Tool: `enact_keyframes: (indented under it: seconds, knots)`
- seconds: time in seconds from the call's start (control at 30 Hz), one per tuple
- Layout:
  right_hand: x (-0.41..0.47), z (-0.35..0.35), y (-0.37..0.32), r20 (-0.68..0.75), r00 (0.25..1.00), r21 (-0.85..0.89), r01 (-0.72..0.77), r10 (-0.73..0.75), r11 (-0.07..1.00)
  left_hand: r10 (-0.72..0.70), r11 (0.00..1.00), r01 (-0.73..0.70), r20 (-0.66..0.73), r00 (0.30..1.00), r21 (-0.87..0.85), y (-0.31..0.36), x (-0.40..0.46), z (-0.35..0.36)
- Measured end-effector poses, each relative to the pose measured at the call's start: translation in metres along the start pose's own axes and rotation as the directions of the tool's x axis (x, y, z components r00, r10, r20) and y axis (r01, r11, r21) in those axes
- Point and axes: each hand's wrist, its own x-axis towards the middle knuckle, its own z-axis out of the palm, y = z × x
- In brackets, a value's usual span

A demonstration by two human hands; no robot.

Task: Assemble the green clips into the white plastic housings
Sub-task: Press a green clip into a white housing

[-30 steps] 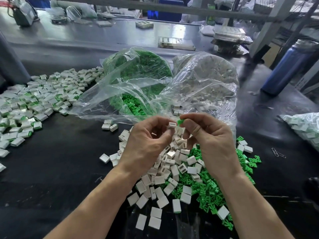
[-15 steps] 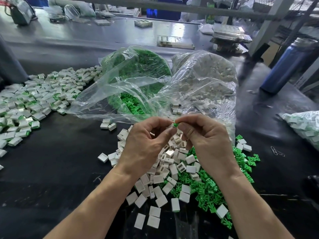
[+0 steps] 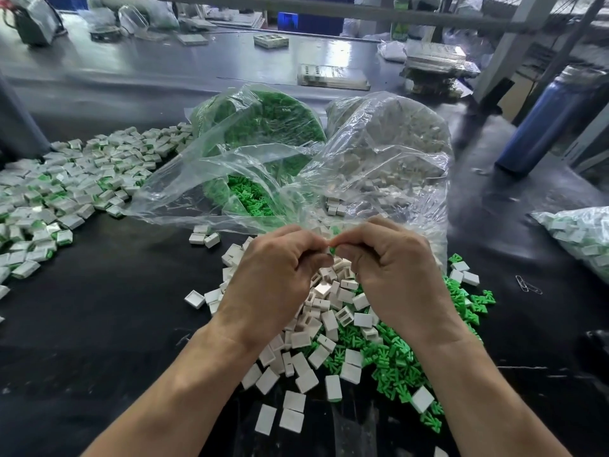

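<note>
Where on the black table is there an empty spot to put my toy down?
Bare black table lies near the left forearm, between the finished pile and the loose white housings. Another bare strip lies right of the clear bags. Under both hands it is crowded.

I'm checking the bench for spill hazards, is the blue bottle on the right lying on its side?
No, the blue bottle stands upright at the right edge of the dark table, behind the clear bags.
</note>
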Motion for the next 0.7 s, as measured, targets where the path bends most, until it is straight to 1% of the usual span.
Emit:
enact_keyframes:
  seconds: [0.07,0.2,0.3,0.4,0.47,0.5,0.6,0.7]
  knots:
    - [-0.002,0.001,-0.003,-0.023,1.000,-0.024,0.006,-0.006,1.000,-0.004,1.000,0.004,-0.003,1.000,0.000,0.002,0.000,0.000]
    - [-0.004,0.007,-0.011,-0.081,0.996,-0.076,0.030,-0.036,0.997,-0.047,0.997,0.045,-0.049,0.998,-0.057,0.005,0.000,0.000]
    - [-0.005,0.009,-0.012,-0.084,0.996,-0.102,0.032,-0.041,0.994,-0.031,0.999,0.030,-0.034,0.999,-0.031,0.006,-0.001,0.000]
    - [-0.006,0.010,-0.012,-0.056,0.996,-0.144,0.056,-0.064,0.988,0.009,1.000,-0.009,0.000,1.000,-0.004,0.005,-0.001,-0.001]
    - [-0.006,0.010,-0.010,-0.044,0.997,-0.135,0.050,-0.057,0.990,0.018,1.000,-0.018,0.009,1.000,0.011,0.003,-0.001,0.000]
    - [-0.005,0.010,-0.009,-0.051,0.998,-0.095,0.033,-0.038,0.995,0.007,1.000,-0.007,-0.005,1.000,-0.006,0.002,-0.001,0.001]
    - [-0.004,0.011,-0.007,-0.080,0.994,0.150,-0.063,0.076,0.987,-0.047,0.989,0.036,-0.075,0.996,-0.145,0.000,0.000,0.005]
    - [-0.004,0.014,-0.005,-0.100,0.986,0.263,-0.103,0.133,0.959,-0.060,0.973,0.036,-0.099,0.993,-0.228,0.000,0.000,0.008]
